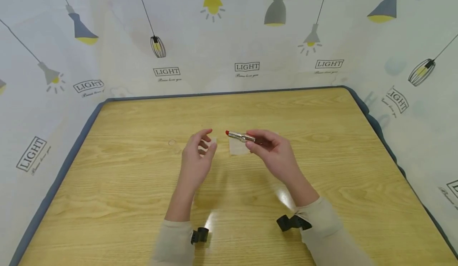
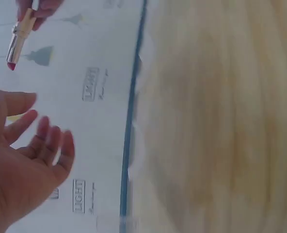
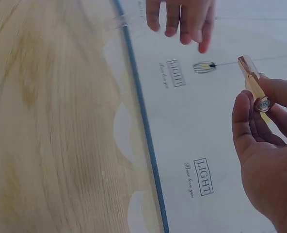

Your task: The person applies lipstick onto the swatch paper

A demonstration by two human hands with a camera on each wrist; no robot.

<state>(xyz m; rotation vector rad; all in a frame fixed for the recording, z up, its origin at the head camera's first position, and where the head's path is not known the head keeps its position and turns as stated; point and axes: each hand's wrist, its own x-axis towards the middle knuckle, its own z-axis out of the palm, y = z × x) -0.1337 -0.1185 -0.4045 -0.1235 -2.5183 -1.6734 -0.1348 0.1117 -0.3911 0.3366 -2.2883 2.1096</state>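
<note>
My right hand (image 1: 277, 150) pinches a metallic lipstick (image 1: 240, 136) between thumb and fingers, its red tip pointing left. In the right wrist view the lipstick (image 3: 254, 82) shows a round emblem, and the right hand (image 3: 274, 145) is around its base. My left hand (image 1: 196, 154) is held just left of the red tip, apart from it, with fingers loosely bent and nothing between them. Its index fingertip looks red. The left wrist view shows the left hand (image 2: 32, 160) below the lipstick (image 2: 20, 39), palm visible.
A pale, paper-like piece (image 1: 237, 147) lies on the wooden table (image 1: 143, 186) behind the hands; another is partly hidden by the left hand. A small clear ring (image 1: 172, 142) lies to the left. Lamp-printed curtains (image 1: 211, 51) surround the table.
</note>
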